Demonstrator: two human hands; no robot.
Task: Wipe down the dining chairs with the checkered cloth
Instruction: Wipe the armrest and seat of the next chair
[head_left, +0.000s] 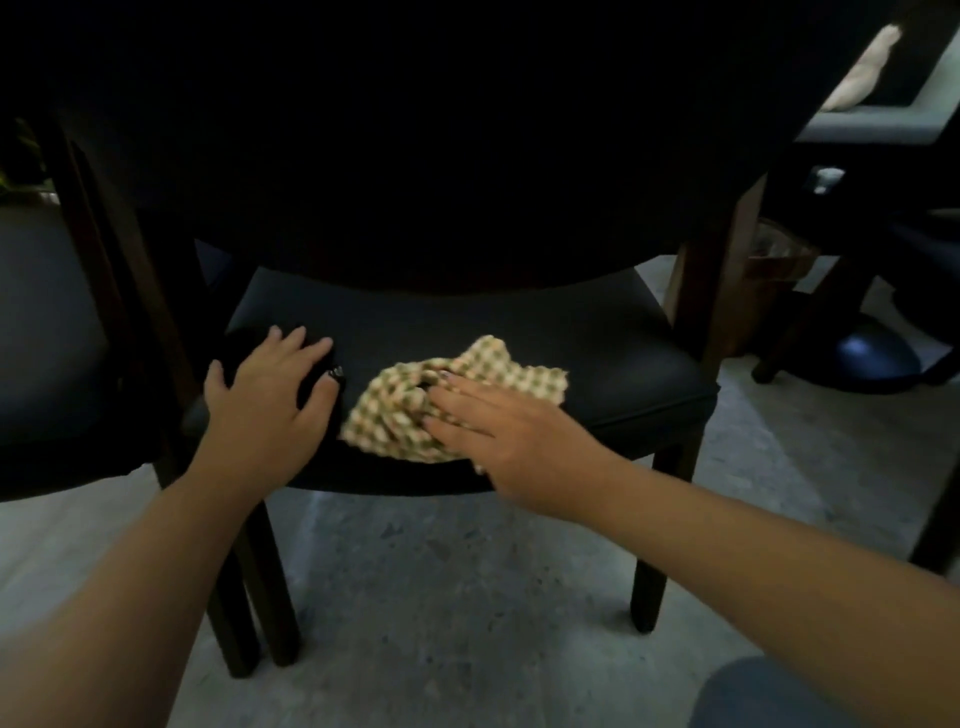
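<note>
Head view: the checkered cloth (447, 397) lies bunched on the dark padded seat of the middle dining chair (597, 358), near the seat's front edge and a little left of its centre. The right hand (498, 431) presses flat on the cloth's near side, fingers straight and slightly spread, holding nothing in a curl. The left hand (270, 395) rests open at the seat's front left corner, fingers spread over a small dark object (324, 366) that I cannot identify; it seems to be steadying the chair.

This looks like the seat-wiping step. To do it well, keep the palm flat so the cloth stays under the hand, sweep in overlapping passes from the back edge under the backrest to the front edge, and flatten the bunched cloth for more contact. The seat's right side and the neighbouring chair (47, 322) at left probably need passes too.

No brand, label or writing is readable; the scene is dim.
</note>
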